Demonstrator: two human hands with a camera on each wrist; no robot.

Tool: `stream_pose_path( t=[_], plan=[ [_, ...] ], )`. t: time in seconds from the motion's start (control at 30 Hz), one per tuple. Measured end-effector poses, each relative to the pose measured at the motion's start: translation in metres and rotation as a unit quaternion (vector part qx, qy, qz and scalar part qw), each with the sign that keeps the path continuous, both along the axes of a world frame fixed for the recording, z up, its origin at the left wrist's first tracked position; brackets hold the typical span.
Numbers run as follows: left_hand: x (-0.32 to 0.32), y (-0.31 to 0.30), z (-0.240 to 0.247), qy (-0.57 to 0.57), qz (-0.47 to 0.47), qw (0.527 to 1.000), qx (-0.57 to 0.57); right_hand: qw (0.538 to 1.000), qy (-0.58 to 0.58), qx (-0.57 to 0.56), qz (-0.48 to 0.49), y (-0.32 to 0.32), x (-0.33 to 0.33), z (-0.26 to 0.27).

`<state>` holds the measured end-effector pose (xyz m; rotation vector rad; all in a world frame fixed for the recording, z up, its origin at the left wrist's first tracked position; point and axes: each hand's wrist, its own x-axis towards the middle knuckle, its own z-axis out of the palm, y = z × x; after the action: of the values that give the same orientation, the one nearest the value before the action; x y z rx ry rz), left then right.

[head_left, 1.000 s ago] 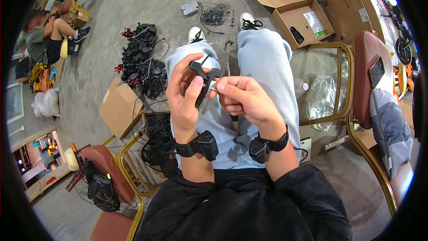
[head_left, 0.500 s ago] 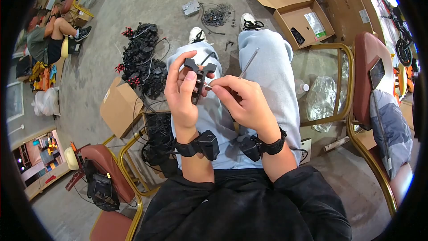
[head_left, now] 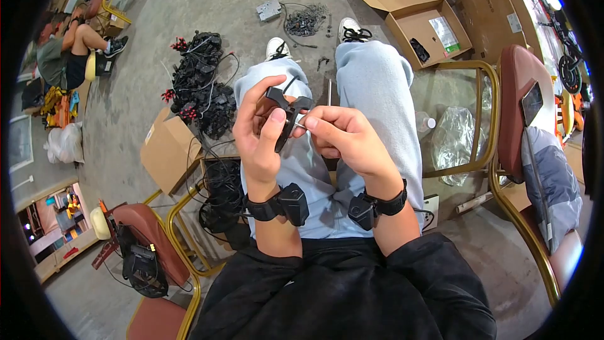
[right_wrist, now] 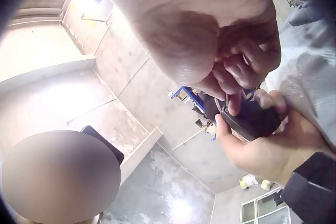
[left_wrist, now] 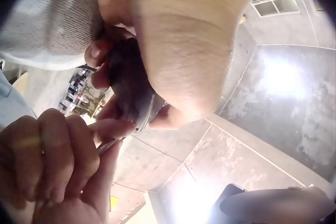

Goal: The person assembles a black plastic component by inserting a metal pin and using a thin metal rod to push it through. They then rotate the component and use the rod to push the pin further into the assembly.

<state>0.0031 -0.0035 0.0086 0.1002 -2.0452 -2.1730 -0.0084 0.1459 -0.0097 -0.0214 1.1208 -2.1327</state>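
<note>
Over the lap, my left hand (head_left: pixel 259 145) grips a black plastic part (head_left: pixel 286 132) with a forked upper end. The thumb presses on its near face, and the other fingers wrap behind it. My right hand (head_left: pixel 352 141) pinches a thin metal hex key (head_left: pixel 329 93) between thumb and index finger. One arm of the key meets the side of the black part; the other points up between the knees. In the left wrist view the black part (left_wrist: pixel 131 85) is partly covered by the palm. The right wrist view shows it (right_wrist: pixel 251 119) close under the right fingertips.
On the floor to the left lies a heap of black parts and cables (head_left: pixel 204 88), beside a cardboard flap (head_left: pixel 168 151). Small dark pieces (head_left: pixel 305 22) lie beyond the shoes. An open carton (head_left: pixel 431 31) and chair (head_left: pixel 513 113) stand right; another person (head_left: pixel 66 56) sits far left.
The right hand has turned the hex key back and forth: its long arm swung out to the right half a second ago, then back upright. The black part tilted slightly with it.
</note>
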Motion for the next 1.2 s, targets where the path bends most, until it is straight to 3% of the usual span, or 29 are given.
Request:
stream_pose_path(
  t=[0.1,0.2,0.23,0.3,0.43,0.5,0.63,0.8,0.9,0.93,1.0,1.1,1.2],
  plan=[
    [0.0,-0.002,0.0,0.001,-0.007,1.0,-0.01,1.0,0.002,0.011,-0.013,-0.003,0.002,0.001],
    [-0.001,-0.001,0.002,-0.016,-0.002,1.0,-0.009,0.992,0.091,0.055,-0.068,-0.01,0.005,0.004],
    [-0.001,-0.001,0.003,-0.036,0.006,0.999,0.0,0.962,0.204,0.14,-0.114,-0.012,0.007,0.004],
    [-0.002,0.002,0.003,-0.032,0.019,0.999,0.015,0.853,0.412,0.264,-0.182,-0.013,0.006,0.001],
    [-0.003,-0.001,-0.002,-0.025,0.038,0.998,0.043,0.867,0.397,0.268,-0.136,-0.007,0.006,0.01],
    [-0.002,-0.002,0.001,-0.03,0.029,0.999,0.035,0.949,0.242,0.183,-0.088,-0.005,0.005,0.016],
    [-0.001,-0.001,0.004,-0.039,0.005,0.999,0.016,0.962,0.216,0.123,-0.112,-0.01,0.005,0.005],
    [-0.001,0.0,-0.002,-0.004,0.004,1.0,-0.005,0.994,0.081,0.066,-0.021,-0.002,0.0,0.004],
    [-0.001,0.0,-0.001,0.004,0.001,0.999,-0.032,0.999,0.028,0.041,-0.019,-0.001,0.0,0.002],
    [-0.001,0.001,0.0,0.007,0.002,0.999,-0.039,0.999,0.028,0.041,-0.017,-0.003,0.002,0.002],
    [-0.001,0.001,0.003,-0.009,0.007,1.0,-0.019,0.954,0.215,0.161,-0.131,-0.01,0.007,0.004],
    [-0.001,0.001,0.002,-0.03,0.021,0.999,0.014,0.921,0.288,0.225,-0.136,-0.01,0.007,0.005],
    [-0.001,-0.002,0.001,-0.026,0.025,0.999,0.036,0.958,0.201,0.156,-0.129,-0.006,0.007,0.005]
  ],
)
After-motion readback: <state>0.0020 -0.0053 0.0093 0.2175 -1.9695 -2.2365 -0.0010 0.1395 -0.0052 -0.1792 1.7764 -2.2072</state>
